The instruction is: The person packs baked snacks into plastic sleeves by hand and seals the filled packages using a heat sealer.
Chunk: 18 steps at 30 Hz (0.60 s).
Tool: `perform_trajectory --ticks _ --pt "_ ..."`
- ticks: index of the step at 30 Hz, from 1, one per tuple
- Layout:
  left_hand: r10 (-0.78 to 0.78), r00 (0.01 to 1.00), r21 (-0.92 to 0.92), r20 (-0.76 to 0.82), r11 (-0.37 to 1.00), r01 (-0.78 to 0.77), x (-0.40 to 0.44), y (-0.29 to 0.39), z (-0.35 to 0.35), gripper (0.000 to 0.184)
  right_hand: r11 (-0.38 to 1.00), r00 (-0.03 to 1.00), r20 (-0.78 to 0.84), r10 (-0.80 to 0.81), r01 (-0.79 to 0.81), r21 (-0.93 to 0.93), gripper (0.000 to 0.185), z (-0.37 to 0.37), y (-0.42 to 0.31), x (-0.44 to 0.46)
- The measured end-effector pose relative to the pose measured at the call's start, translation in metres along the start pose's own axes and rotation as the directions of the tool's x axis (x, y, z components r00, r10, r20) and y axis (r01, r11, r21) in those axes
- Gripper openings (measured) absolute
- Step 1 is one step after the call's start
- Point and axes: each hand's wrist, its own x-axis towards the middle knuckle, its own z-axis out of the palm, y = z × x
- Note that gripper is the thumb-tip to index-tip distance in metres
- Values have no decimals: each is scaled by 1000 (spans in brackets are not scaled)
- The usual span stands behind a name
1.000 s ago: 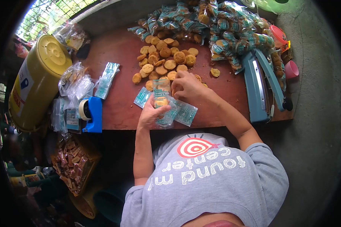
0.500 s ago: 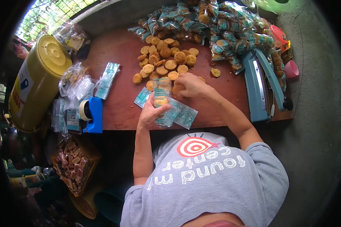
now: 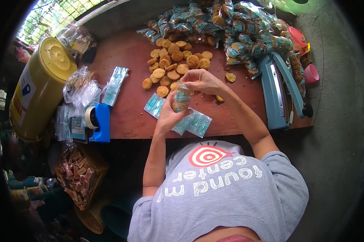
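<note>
My left hand [image 3: 168, 115] is wrapped round a clear plastic bag [image 3: 182, 99] with teal print and round biscuits inside. The bag stands roughly upright over the front of the table. At its top, the fingers of my right hand [image 3: 204, 82] are pinched together on the bag's mouth; the fingertips are partly hidden. Beneath and beside my left hand lie flat printed bags [image 3: 199, 124], and another flat bag [image 3: 153, 104] rests to its left. Just beyond both hands spreads a heap of loose round biscuits [image 3: 172, 74].
Filled biscuit packs [image 3: 242, 26] are piled at the back. A teal heat sealer [image 3: 277, 92] stands at right. A blue tape dispenser [image 3: 102, 123], a stack of printed bags [image 3: 115, 86] and a yellow bucket [image 3: 42, 88] are at left. A broken biscuit [image 3: 230, 77] lies near the sealer.
My right hand has moved from the near edge of the biscuit heap up to the bag's mouth. The bag in my left hand has shifted slightly right and looks fuller.
</note>
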Motion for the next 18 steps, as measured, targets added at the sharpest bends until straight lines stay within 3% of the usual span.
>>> perform_trajectory --ticks 2,5,8,10,11,13,14,16,17,18 --pt "47 999 31 16 998 -48 1 0 0 68 1000 1000 25 -4 3 16 20 2 -1 -1" --pt "-22 1000 10 21 1000 22 3 -3 -1 61 982 994 -59 92 -81 169 22 11 -3 -2" --pt "-154 987 -90 43 984 157 3 -2 -5 51 964 990 -139 6 31 265 23 20 -6 -3" --pt "-175 984 -333 46 926 180 1 3 -5 42 974 950 -214 -228 220 -61 21 23 -10 -5" --pt "-176 983 -334 46 925 181 2 1 -5 42 974 950 -214 -227 219 -61 21 23 -7 -4" --pt "-129 988 -479 89 864 156 4 -5 -5 34 910 899 -201 -390 343 -233 18 23 0 -2" --pt "-128 988 -479 88 864 155 5 -6 -4 34 910 898 -201 -391 343 -234 18 26 3 -1" --pt "-124 982 -621 146 761 188 6 -5 -2 33 803 786 -320 -529 343 -486 14 31 3 0" --pt "-123 982 -621 145 761 187 4 -2 -3 33 803 786 -319 -530 344 -486 14 30 4 1" --pt "-153 969 -613 195 752 242 2 3 -3 34 850 853 -275 -444 304 -430 15 28 4 2"
